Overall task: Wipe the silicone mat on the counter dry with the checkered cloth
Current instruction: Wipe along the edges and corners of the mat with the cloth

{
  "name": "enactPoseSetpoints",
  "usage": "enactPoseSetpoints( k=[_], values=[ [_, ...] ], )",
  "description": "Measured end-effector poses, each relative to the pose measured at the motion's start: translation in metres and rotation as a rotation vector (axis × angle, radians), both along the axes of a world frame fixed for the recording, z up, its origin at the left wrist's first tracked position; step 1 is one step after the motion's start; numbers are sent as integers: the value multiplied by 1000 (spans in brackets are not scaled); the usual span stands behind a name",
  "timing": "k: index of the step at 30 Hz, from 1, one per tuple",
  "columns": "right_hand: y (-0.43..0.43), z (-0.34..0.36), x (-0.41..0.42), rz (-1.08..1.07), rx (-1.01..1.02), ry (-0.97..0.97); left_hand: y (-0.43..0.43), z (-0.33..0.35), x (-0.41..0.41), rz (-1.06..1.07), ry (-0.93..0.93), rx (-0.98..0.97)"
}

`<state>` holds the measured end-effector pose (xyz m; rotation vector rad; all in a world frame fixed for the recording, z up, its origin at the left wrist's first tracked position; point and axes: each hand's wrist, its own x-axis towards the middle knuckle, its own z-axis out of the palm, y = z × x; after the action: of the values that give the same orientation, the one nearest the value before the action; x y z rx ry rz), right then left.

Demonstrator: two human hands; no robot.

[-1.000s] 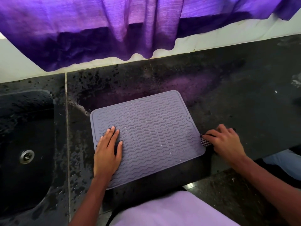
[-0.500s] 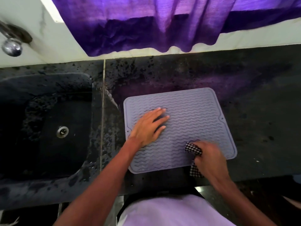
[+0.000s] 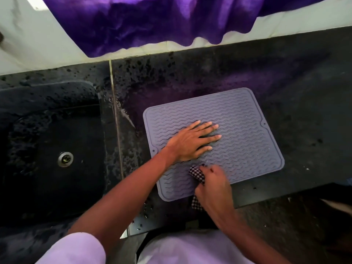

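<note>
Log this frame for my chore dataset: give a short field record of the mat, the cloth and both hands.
surface: grey silicone mat lying flat on the dark counter, right of the sink
bracing: left hand flat on the mat, fingers straight
wiping: right hand gripping the checkered cloth at the mat's near edge
cloth state: bunched, partly on the mat, partly past its near edge
backdrop: purple curtain above the counter

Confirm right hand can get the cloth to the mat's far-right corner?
Likely yes. The right hand grips the checkered cloth at the near edge of the mat; the left hand lies flat mid-mat, left of that line, and the ridges toward the far-right corner are bare.
</note>
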<state>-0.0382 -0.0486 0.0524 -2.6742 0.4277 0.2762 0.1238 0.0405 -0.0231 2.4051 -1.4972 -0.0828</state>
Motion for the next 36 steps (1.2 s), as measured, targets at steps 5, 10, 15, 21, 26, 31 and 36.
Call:
enactPoseSetpoints(
  k=[5,10,15,21,26,31,36],
  values=[
    [46,8,-2,94,72,31,0,-1,1,7,35,-41],
    [37,23,8,174,356,110,2,-2,3,-13,55,-42],
    [-7,21,8,-6,96,42,2,0,3,-12,59,-24],
    [28,9,0,13,90,24,1,1,1,-3,60,-33],
    [60,8,-3,21,236,44,0,-1,2,-2,75,-36],
    [61,15,1,213,458,95,1,4,-2,-7,112,-185],
    [29,16,-14,352,344,-15,26,21,-34,401,299,-659]
  ],
)
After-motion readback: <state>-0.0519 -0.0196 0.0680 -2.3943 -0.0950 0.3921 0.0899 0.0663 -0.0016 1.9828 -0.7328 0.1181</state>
